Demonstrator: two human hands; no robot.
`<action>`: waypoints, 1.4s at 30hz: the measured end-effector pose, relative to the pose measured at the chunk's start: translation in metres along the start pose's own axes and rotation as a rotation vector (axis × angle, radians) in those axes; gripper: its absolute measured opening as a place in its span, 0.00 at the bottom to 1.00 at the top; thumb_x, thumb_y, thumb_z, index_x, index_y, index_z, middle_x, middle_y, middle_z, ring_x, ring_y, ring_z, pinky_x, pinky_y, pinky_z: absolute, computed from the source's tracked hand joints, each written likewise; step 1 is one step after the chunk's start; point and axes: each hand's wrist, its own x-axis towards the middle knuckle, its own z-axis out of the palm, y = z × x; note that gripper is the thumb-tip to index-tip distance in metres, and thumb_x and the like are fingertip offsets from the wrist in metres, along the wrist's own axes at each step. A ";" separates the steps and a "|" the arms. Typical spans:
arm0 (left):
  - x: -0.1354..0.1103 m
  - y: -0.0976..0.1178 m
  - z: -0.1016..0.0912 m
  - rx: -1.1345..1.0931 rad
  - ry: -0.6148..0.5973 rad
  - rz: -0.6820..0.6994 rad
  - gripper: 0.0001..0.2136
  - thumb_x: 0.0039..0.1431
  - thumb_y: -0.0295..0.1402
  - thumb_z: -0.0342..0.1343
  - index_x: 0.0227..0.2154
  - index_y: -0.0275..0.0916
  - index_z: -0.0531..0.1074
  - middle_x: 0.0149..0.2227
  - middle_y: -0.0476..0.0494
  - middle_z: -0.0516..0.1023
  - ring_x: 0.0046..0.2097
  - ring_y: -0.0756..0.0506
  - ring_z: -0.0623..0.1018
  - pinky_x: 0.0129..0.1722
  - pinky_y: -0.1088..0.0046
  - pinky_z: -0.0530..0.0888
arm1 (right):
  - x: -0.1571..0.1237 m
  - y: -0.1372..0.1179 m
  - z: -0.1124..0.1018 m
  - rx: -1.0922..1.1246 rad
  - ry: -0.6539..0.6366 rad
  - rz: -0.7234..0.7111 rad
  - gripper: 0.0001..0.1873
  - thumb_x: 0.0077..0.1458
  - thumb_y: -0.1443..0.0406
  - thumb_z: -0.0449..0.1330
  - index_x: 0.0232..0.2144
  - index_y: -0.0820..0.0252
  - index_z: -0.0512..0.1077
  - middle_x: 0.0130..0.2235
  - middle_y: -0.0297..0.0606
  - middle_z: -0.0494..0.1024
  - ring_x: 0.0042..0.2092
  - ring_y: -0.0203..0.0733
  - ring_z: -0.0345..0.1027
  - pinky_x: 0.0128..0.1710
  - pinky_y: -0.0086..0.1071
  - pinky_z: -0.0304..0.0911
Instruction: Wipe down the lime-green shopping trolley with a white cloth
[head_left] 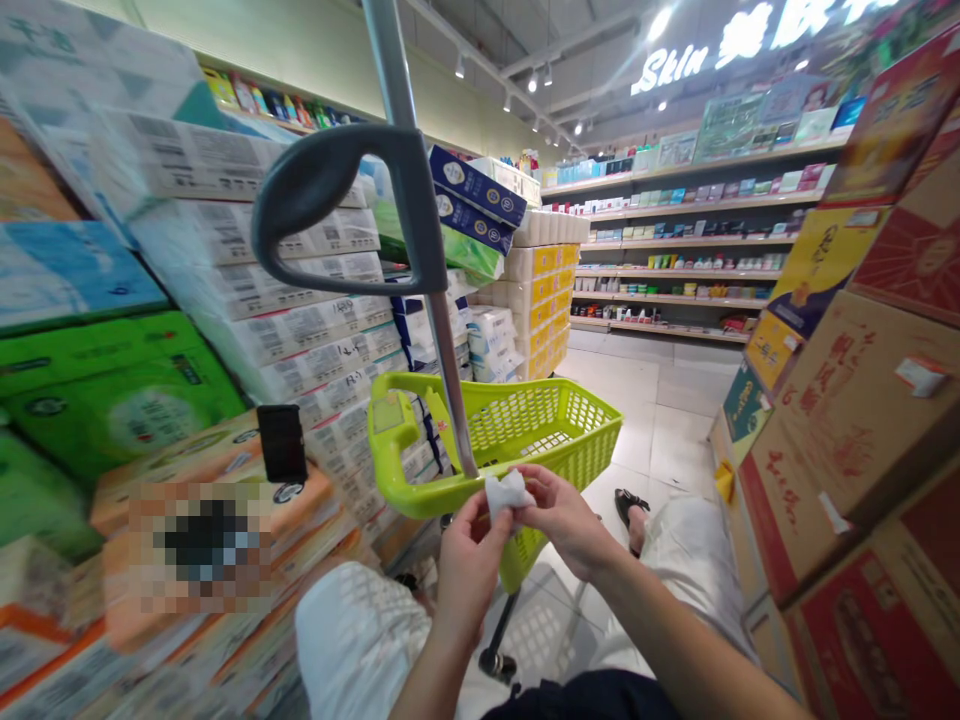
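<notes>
Both my hands hold a small crumpled white tissue (pixel 507 492) between them, just in front of the near rim of a lime-green shopping basket (pixel 570 425). My left hand (pixel 466 565) pinches the tissue from below with its fingers closed. My right hand (pixel 564 515) grips the tissue's right side, fingers curled. The basket's metal pull pole (pixel 444 330) rises straight up past the tissue to a grey loop handle (pixel 330 205) near my head. My knees in white trousers show beneath my arms.
Stacked packs of tissue and paper goods (pixel 225 300) crowd the left side. Red and brown cardboard boxes (pixel 862 400) line the right. A tiled aisle floor (pixel 675 420) runs ahead to shelves of skin-care products (pixel 675 250). A small black phone (pixel 281 443) stands on the left stack.
</notes>
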 end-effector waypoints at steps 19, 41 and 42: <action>0.013 0.029 -0.023 0.710 0.307 0.561 0.22 0.52 0.40 0.60 0.49 0.40 0.66 0.46 0.38 0.76 0.41 0.41 0.79 0.42 0.62 0.78 | 0.061 0.003 0.018 -0.375 0.199 -0.313 0.25 0.47 0.64 0.62 0.49 0.55 0.64 0.39 0.36 0.73 0.37 0.39 0.70 0.36 0.33 0.66; 0.050 0.069 -0.016 1.632 0.132 0.114 0.31 0.56 0.46 0.57 0.59 0.36 0.60 0.37 0.37 0.82 0.43 0.37 0.81 0.39 0.65 0.71 | 0.034 0.008 0.022 -1.139 0.251 -0.737 0.24 0.56 0.64 0.59 0.56 0.56 0.66 0.60 0.47 0.64 0.64 0.54 0.53 0.62 0.52 0.53; 0.049 0.070 -0.016 1.631 0.120 0.111 0.31 0.55 0.45 0.58 0.59 0.36 0.59 0.38 0.37 0.82 0.43 0.37 0.81 0.40 0.65 0.71 | 0.028 0.004 0.026 -1.162 0.279 -0.775 0.27 0.55 0.63 0.61 0.57 0.55 0.65 0.63 0.46 0.59 0.67 0.57 0.45 0.64 0.55 0.48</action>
